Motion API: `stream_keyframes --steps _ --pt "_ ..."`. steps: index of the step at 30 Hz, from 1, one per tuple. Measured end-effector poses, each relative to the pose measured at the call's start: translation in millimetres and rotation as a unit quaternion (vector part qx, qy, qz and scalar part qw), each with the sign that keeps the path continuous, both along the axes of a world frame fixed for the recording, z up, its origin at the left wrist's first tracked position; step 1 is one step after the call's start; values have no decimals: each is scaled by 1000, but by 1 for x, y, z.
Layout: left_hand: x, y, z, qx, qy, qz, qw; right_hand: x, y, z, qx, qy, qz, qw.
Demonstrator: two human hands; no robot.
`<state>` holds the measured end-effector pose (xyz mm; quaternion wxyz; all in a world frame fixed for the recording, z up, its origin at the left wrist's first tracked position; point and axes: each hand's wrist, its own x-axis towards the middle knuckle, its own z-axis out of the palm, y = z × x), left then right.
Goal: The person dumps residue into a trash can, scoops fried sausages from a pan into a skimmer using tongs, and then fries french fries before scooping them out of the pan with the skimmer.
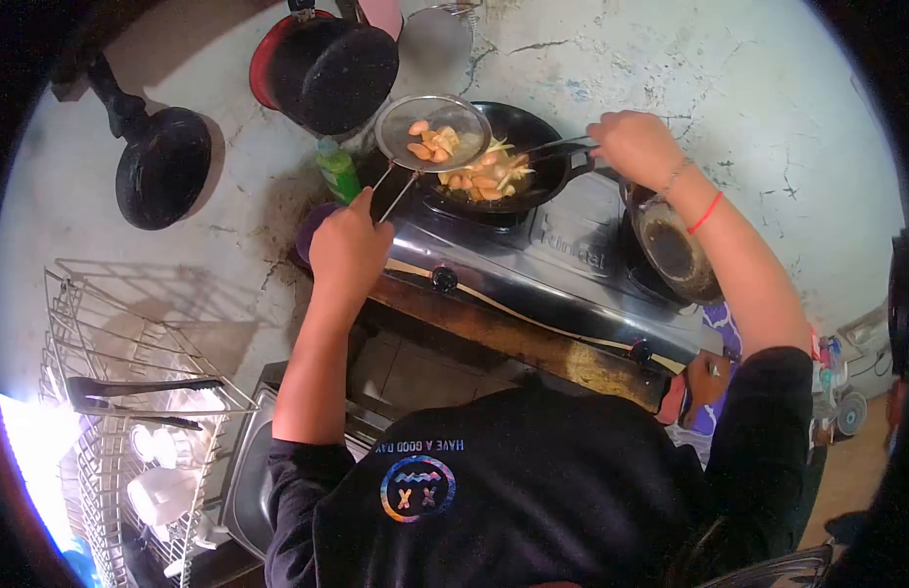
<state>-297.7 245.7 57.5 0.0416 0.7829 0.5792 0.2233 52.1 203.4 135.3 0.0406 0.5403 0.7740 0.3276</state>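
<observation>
My left hand (348, 243) is closed round the wire handle of a round mesh strainer (464, 125). Pieces of browned food (435, 142) lie in the strainer, which is held over the left edge of a black wok (538, 186). Inside the wok are more browned pieces and pale strips (489, 178). At the wok's right rim, my right hand (636, 147) grips a thin dark utensil that looks like tongs (562, 147), its far end reaching into the food. The tips are hard to make out among the pieces.
The wok sits on the left burner of a steel gas stove (572, 240); a used pan (670, 245) stands on the right. A green bottle (339, 171) is behind my left hand. Pans (165, 167) hang on the wall. A wire dish rack (131, 353) stands at left.
</observation>
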Motion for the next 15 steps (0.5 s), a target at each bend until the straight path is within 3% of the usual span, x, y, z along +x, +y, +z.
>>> stream_keyframes --steps 5,15 --pt "8 5 -12 -13 26 -19 999 -5 -13 33 60 41 -26 997" --pt "24 3 -16 -13 -1 -56 998 -38 12 19 0 147 -122 982"
